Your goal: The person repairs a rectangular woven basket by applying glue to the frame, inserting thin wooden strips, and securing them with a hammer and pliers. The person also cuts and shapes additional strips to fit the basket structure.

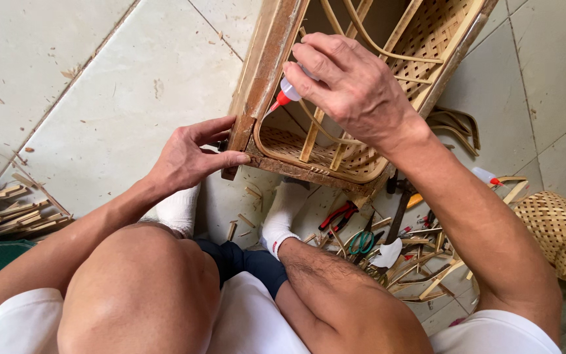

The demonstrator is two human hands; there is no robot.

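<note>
The woven tray (361, 92) stands tilted on the tiled floor (113, 85) in front of your knees, its open side facing you. It is a wooden frame with a woven bamboo panel and bent cane strips inside. Judge it as light and fairly stiff at the frame, but brittle at the weave and the thin strips; take hold at the solid corner rail, not at the lattice.

Your left hand (188, 157) does this: thumb across the lower rail, fingers curled behind the corner post, grip closed firmly on the frame with the wrist low and the forearm coming in from the left.

Your right hand (348, 82) reaches over the top edge from the right, wrist bent downward. Its grip is closed around a small glue bottle (287, 92), the red nozzle aimed at the inner side of the corner post. The bottle is soft plastic and likely slippery; squeeze lightly.

Pliers (339, 215), scissors (361, 242) and bamboo offcuts (420, 265) lie on the floor near your right leg.
</note>
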